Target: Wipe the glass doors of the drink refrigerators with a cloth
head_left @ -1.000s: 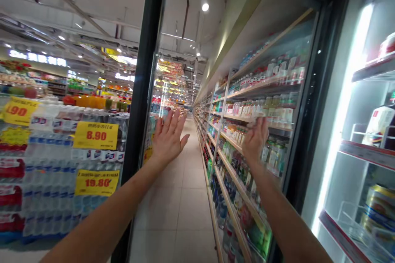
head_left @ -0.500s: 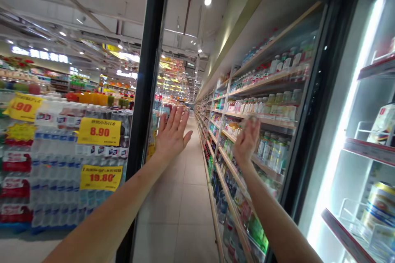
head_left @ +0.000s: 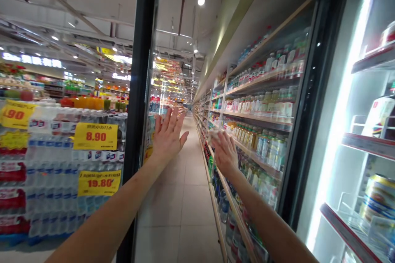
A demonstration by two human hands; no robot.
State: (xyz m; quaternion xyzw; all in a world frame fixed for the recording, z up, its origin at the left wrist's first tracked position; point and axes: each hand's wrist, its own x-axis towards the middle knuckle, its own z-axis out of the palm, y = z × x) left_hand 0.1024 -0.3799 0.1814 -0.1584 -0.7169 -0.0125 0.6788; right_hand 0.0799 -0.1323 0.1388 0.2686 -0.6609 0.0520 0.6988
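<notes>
The open glass door (head_left: 142, 70) of an upright cooler, with a black frame, stands before me. My left hand (head_left: 168, 139) lies flat against the pane near the frame's left side, fingers stretched and thumb out. Against the same pane, further right, my right hand (head_left: 226, 156) presses a crumpled whitish cloth (head_left: 212, 134) under its fingertips. The hand and cloth are slightly blurred, and part of the cloth is hidden by the fingers. Shelves of bottles (head_left: 265, 102) show in or through the glass; I cannot tell whether they are a reflection.
At the right, lit cooler shelves (head_left: 367, 146) hold a carton (head_left: 378, 116) and a gold-and-white can (head_left: 379, 198). Stacked packs of bottled water (head_left: 51, 176) with yellow price signs (head_left: 95, 136) stand at the left, beyond the door. A tiled floor (head_left: 197, 201) shows through the pane.
My right hand has moved left and a little down across the glass with the cloth. My left hand stays flat on the pane. The view has shifted slightly.
</notes>
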